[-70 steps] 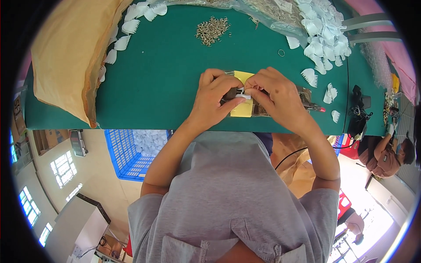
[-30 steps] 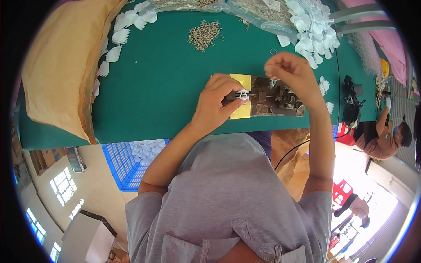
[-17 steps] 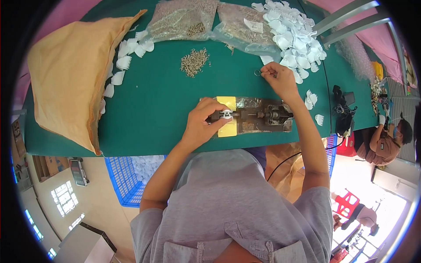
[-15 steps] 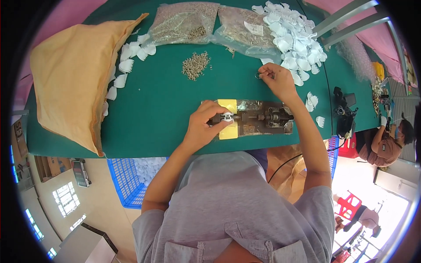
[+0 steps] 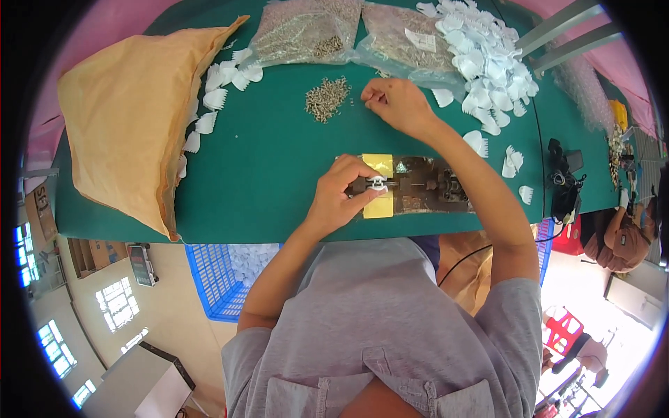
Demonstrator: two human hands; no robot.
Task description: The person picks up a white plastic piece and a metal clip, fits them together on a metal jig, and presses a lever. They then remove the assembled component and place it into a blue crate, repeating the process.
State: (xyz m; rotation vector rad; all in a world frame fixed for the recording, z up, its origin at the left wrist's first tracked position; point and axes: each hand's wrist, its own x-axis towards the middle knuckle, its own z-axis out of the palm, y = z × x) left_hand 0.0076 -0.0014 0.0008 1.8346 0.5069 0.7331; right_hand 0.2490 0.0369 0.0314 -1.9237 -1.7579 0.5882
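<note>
My left hand [image 5: 343, 191] pinches a small white plastic piece [image 5: 377, 183] between thumb and forefinger at the left end of a dark metal jig [image 5: 421, 182]. Yellow tape [image 5: 378, 207] covers a band across the jig beside my fingertips. Farther back, my right hand [image 5: 398, 104] hovers over the table with its fingers curled together; what they hold, if anything, is hidden. Just left of it lies a loose heap of small metal pins [image 5: 326, 99].
Clear bags of pins [image 5: 303, 35] lie at the back, next to a large pile of white comb-edged pieces [image 5: 488, 63]. A brown paper sack [image 5: 129, 132] stands left. Cables [image 5: 561, 181] lie right. A blue basket [image 5: 212, 279] sits below the table; a co-worker [image 5: 620, 240] is at right.
My right hand has moved left from beside the white pile toward the heap of pins. The left hand keeps its pinch on the white piece at the jig. The whole view has shifted slightly.
</note>
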